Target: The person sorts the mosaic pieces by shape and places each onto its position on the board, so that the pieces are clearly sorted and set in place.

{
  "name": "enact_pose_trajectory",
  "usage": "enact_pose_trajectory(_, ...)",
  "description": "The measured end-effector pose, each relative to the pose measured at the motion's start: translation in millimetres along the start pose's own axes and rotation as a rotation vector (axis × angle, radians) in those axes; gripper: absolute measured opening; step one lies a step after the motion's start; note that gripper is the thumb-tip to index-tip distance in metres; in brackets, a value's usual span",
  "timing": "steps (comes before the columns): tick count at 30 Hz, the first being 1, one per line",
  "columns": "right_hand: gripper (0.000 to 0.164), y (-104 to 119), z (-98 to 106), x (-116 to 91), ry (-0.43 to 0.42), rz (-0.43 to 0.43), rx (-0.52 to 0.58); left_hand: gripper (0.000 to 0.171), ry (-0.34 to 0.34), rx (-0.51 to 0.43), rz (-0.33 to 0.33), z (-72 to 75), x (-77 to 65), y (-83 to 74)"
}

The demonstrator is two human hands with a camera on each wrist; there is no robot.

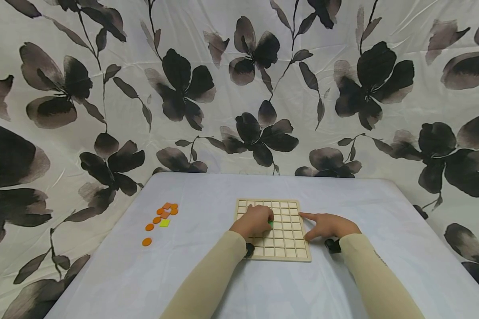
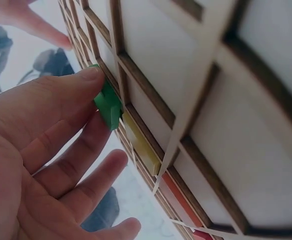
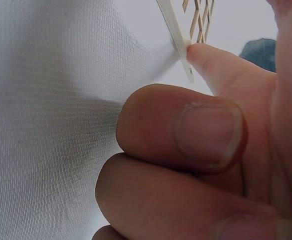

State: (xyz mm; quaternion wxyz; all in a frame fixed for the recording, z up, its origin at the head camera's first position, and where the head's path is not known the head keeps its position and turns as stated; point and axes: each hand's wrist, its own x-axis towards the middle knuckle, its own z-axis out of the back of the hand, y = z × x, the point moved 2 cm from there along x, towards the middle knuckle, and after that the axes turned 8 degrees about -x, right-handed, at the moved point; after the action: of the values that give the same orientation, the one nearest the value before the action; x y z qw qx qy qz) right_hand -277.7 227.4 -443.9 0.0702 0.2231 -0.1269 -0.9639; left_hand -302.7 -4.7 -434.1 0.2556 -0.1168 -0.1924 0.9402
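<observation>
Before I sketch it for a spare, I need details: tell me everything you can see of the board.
The board looks like pale wood, with thin raised strips dividing it into rows of small cells inside a narrow rim. It lies flat on the white table. The right hand touches its right edge; the left hand is over its left part, pinching a green piece at the grid. A yellow piece and an orange-red piece sit in cells nearby.

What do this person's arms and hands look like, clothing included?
Both arms wear long, plain beige sleeves, with a small dark mark on the right one. A small black device shows at each wrist. The left hand and right hand are ungloved.
</observation>
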Motion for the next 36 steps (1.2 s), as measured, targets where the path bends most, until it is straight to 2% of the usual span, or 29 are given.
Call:
enact_pose_trajectory(19, 0.089, 6.3, 3.5, -4.4, -0.004, 0.011, -0.007, 0.017, 0.002, 0.001, 0.017, 0.8, 0.1, 1.6)
enact_pose_trajectory(30, 0.085, 7.8, 6.8, -1.9, -0.054, 0.018, -0.082, 0.01, 0.002, -0.009, 0.008, -2.1, 0.9, 6.0)
enact_pose_trajectory(33, 0.083, 7.7, 7.1, -2.3, -0.069, 0.016, -0.085, 0.015, 0.007, -0.018, 0.015, -0.7, -0.9, 6.7)
enact_pose_trajectory(36, 0.08, 8.1, 8.5, -2.3, -0.097, 0.031, -0.135, 0.025, 0.011, -0.018, 0.015, 2.5, -3.8, 6.1)
